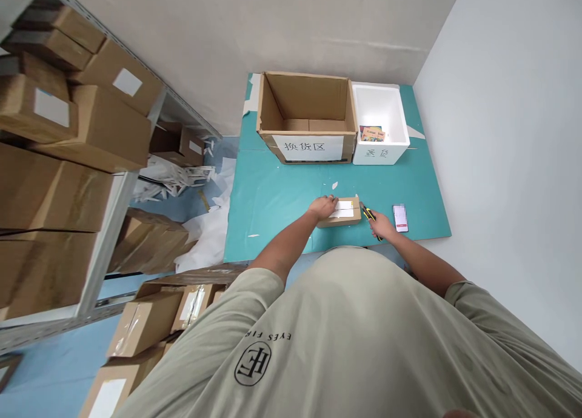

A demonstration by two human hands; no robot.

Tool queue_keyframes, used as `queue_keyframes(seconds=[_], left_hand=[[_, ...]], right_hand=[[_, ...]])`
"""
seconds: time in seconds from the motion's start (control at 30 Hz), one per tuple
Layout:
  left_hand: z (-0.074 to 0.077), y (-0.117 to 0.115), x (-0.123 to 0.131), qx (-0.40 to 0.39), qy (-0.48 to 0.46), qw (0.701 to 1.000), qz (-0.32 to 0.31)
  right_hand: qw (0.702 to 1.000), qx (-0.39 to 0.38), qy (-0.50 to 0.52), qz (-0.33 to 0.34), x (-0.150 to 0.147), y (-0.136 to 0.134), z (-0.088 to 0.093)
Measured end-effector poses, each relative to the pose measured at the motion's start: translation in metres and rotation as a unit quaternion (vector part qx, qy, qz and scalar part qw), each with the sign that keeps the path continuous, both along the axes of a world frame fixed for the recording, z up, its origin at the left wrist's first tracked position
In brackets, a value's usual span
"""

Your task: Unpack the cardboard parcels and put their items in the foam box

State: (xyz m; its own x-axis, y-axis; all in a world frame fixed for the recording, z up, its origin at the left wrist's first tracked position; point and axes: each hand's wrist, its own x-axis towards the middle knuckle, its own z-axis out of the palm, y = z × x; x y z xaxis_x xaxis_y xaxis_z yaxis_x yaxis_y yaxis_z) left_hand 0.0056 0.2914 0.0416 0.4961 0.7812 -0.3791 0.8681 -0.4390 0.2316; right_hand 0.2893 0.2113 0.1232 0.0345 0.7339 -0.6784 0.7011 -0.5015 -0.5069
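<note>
My left hand (pixel 322 207) rests flat on the near left end of a small cardboard box (pixel 340 212), which has a white label on top. My right hand (pixel 382 225) grips a yellow and black utility knife (pixel 368 215), and its tip is close to the box's right end. A smartphone (pixel 400 218) lies on the teal mat (pixel 282 206), right of my right hand. Whether the blade touches the box is hard to tell.
A large open carton (pixel 305 118) with a white printed sign and a white foam box (pixel 379 124) holding colourful packages stand at the mat's far edge. Metal shelves (pixel 113 182) stacked with cardboard boxes run along the left. A wall stands to the right.
</note>
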Motion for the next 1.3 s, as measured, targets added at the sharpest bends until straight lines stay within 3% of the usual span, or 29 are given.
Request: queue_keyframes(seconds=[0.37, 0.53, 0.83, 1.03, 1.2, 1.3], left_hand=[[-0.007, -0.007, 0.003, 0.005, 0.013, 1.000, 0.009], [-0.009, -0.005, 0.006, 0.006, 0.018, 1.000, 0.012], [-0.008, -0.002, 0.008, 0.004, 0.013, 1.000, 0.018], [-0.003, 0.002, 0.006, 0.000, 0.020, 1.000, 0.005], [0.008, -0.005, -0.003, -0.031, 0.039, 0.996, 0.074], [0.012, -0.021, -0.001, -0.065, 0.017, 0.983, 0.170]], right_hand=[[0.985, -0.009, -0.089, 0.151, -0.001, -0.004, 0.034], [0.978, -0.017, -0.112, 0.172, 0.002, -0.010, 0.041], [0.986, -0.040, -0.085, 0.138, 0.012, -0.024, 0.040], [0.998, -0.031, -0.028, 0.053, 0.024, -0.033, 0.027], [1.000, 0.015, 0.000, -0.015, 0.039, -0.040, 0.014], [0.998, 0.028, 0.026, -0.052, 0.046, -0.041, 0.006]])
